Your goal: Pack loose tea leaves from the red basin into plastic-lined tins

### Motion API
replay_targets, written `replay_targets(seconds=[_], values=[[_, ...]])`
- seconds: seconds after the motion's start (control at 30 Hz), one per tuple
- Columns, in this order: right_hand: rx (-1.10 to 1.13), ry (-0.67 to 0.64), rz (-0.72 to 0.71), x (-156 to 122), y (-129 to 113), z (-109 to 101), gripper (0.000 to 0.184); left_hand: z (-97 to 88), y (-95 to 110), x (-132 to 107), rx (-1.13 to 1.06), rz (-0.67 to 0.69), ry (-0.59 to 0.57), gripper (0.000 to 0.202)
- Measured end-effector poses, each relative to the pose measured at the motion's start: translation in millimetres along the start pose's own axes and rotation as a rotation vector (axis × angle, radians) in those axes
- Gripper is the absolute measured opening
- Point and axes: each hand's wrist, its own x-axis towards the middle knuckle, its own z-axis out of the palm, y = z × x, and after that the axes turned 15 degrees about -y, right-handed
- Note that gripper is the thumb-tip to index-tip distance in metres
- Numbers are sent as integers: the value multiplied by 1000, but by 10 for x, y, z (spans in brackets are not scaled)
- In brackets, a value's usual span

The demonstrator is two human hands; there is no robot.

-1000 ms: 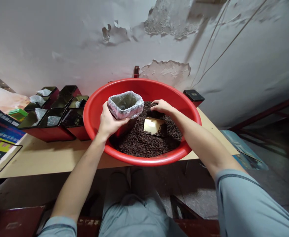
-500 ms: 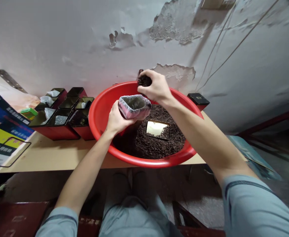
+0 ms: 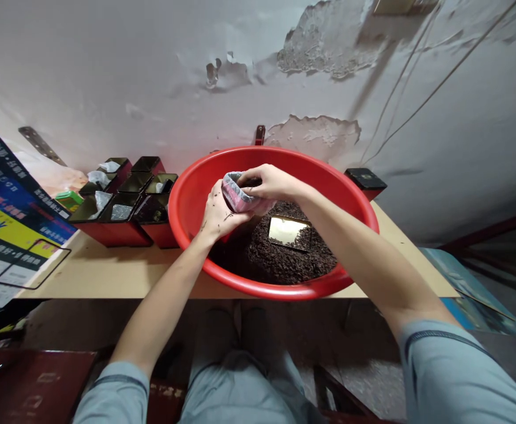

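My left hand (image 3: 221, 213) is wrapped round a small pinkish container (image 3: 239, 200) with a clear plastic liner folded over its rim, tilted above the basin. Dark bits cling to the back of this hand and its wrist. My right hand (image 3: 272, 184) reaches into the container's mouth with curled fingers; dark shreds show between thumb and fingers, while the fingertips are partly hidden. Below both hands, a big red basin (image 3: 279, 290) holds a heap of dark dried shreds like tea leaves (image 3: 284, 264). A shallow gold-coloured metal lid (image 3: 284, 229) lies on the heap, some shreds in it.
Several open red-and-black tins (image 3: 120, 227), some with plastic bags inside, stand left of the basin on the wooden table (image 3: 107, 277). A dark-topped tin (image 3: 365, 181) sits behind right. A printed box (image 3: 15, 235) is at far left. The peeling wall (image 3: 152, 70) rises behind.
My right hand has moved down and left, bringing its handful of dark shreds from above the basin into the container's mouth. Dark bits now lie on my left hand. The view has shifted slightly.
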Motion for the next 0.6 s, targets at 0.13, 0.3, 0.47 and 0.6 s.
replay_targets(seconds=[0.13,0.3,0.47,0.6], values=[[-9,-32,146,51,-50,-99,25,-13,-47,52,-10,51,-33,97],[-200,134,200,176,18,-89,11,-85,-86,162,1,2,-75,100],[-81,129,244,188,106,-109,28,-136,-62,244,47,8,-72,108],[-84,323,193,79,375,-102,34,-161,-95,222,54,-3,-16,100]])
